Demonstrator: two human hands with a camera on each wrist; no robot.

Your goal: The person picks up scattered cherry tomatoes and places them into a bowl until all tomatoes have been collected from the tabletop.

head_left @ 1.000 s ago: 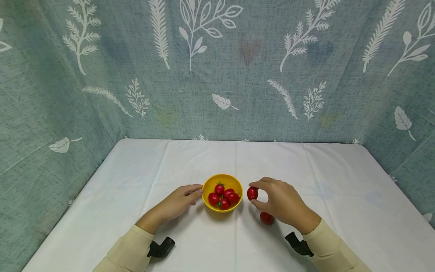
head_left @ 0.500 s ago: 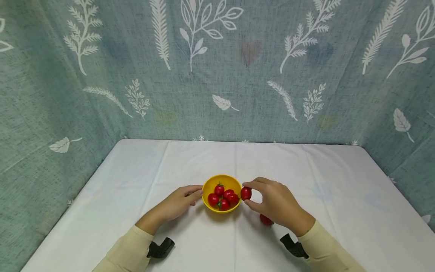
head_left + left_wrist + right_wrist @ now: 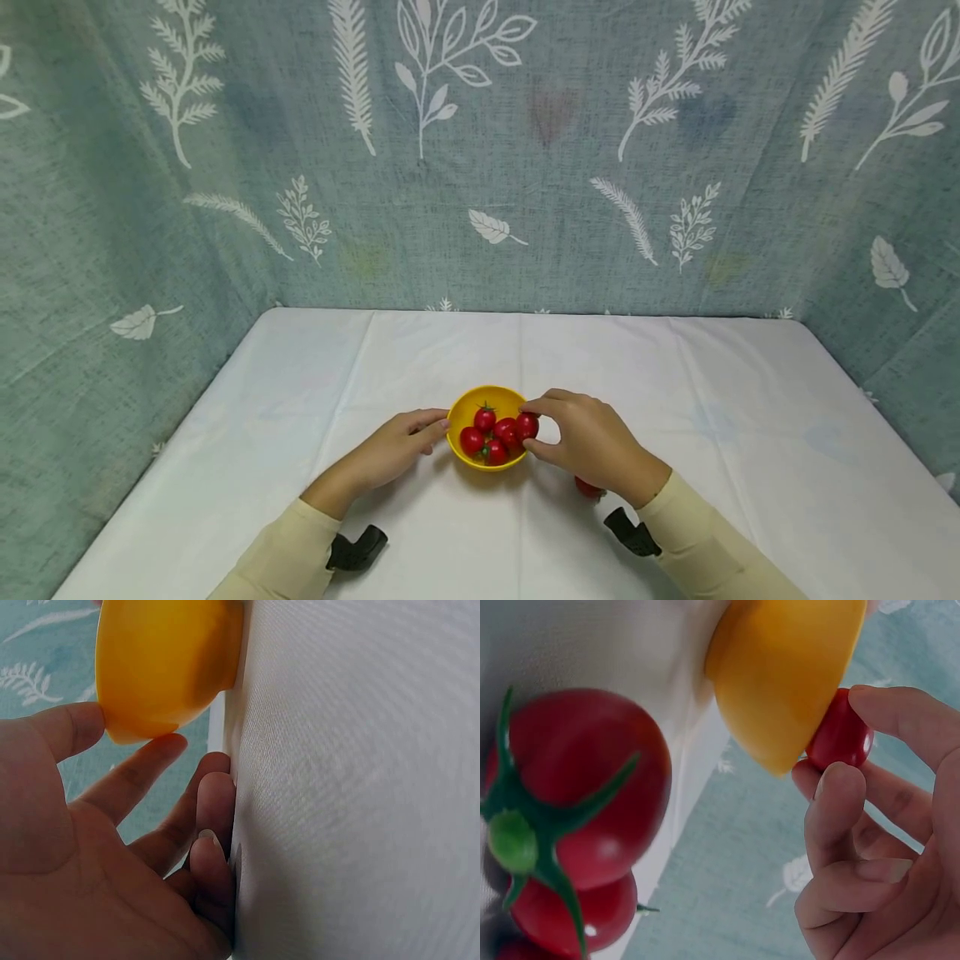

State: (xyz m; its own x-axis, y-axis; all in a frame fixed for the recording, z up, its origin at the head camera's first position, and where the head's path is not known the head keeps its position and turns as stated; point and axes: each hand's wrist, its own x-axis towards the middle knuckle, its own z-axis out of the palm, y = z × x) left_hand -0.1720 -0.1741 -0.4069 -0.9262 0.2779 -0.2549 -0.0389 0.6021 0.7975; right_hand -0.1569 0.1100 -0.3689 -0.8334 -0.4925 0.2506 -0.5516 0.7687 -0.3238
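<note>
A small yellow bowl [image 3: 487, 463] stands on the white-covered table with several cherry tomatoes [image 3: 483, 419] inside. My left hand [image 3: 397, 446] holds its left side, the thumb at the rim and the index fingertip against the outer wall in the left wrist view; the other fingers rest loosely by the tabletop. Between thumb and fingers, my right hand [image 3: 596, 442] pinches a cherry tomato [image 3: 842, 733] at the bowl's right rim, overlapping the tomatoes inside in the head view. Another tomato [image 3: 588, 488] lies on the table, partly hidden below the right hand.
In the right wrist view, a tomato with a green calyx [image 3: 585, 787] lies close to the camera, a second tomato [image 3: 577, 919] behind it. A patterned green curtain [image 3: 480, 167] surrounds the white table [image 3: 360, 350]. Black wrist mounts [image 3: 358, 548] sit at both sleeves.
My right hand has moved left with the pinched tomato, from beside the bowl to over its right rim. The left hand and the bowl stay in place.
</note>
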